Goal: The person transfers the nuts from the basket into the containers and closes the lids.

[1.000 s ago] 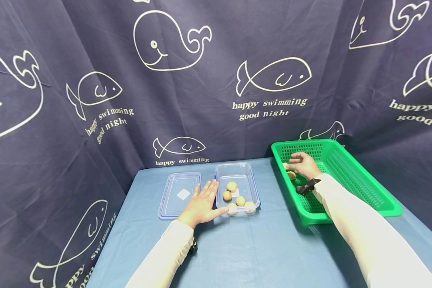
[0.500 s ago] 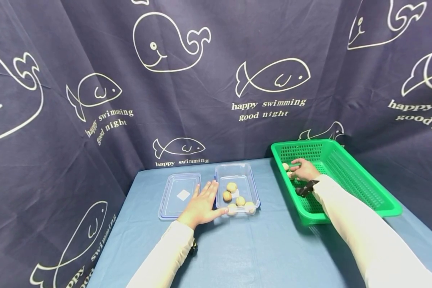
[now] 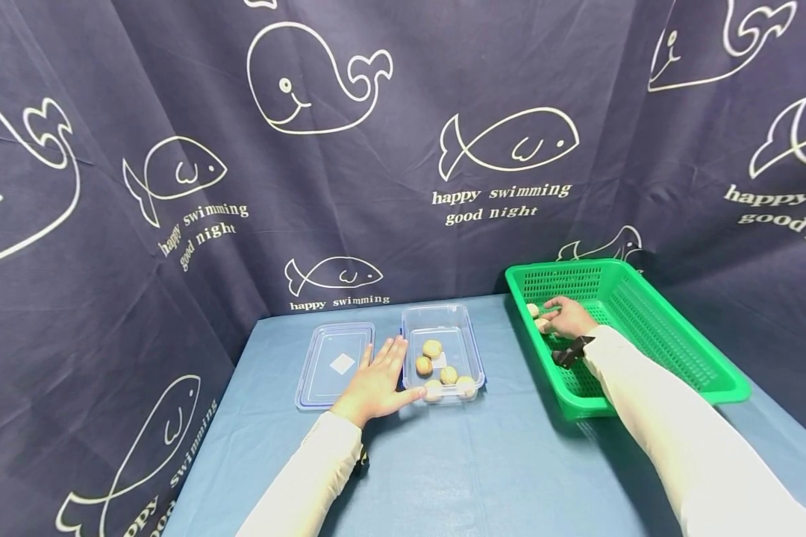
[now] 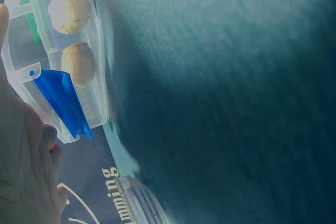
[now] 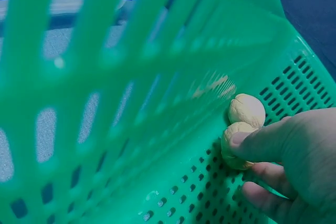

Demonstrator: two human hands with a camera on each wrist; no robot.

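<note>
My left hand [image 3: 374, 384] rests with straight fingers along the left side of a clear plastic container [image 3: 472, 339], its thumb at the near corner. Several walnuts [image 3: 433, 348] lie inside, mostly toward the near end. A blue side latch [image 4: 63, 100] hangs down by that hand in the left wrist view. Over in the green basket [image 3: 678, 339], my right hand [image 3: 569, 319] pinches a walnut [image 5: 234, 148] between thumb and fingers. Another walnut [image 5: 247, 110] sits right beside it, against the basket's left wall.
A clear lid [image 3: 329, 380] with a blue seal lies flat to the left of the container. The blue cloth-covered table [image 3: 443, 470] ends at a dark curtain [image 3: 403, 209] printed with whales and fish, hanging behind and on both sides.
Inside the basket, my right hand has come slightly nearer and downward, from the farther walnut to the closer one, which it now pinches. The left hand stays in place.
</note>
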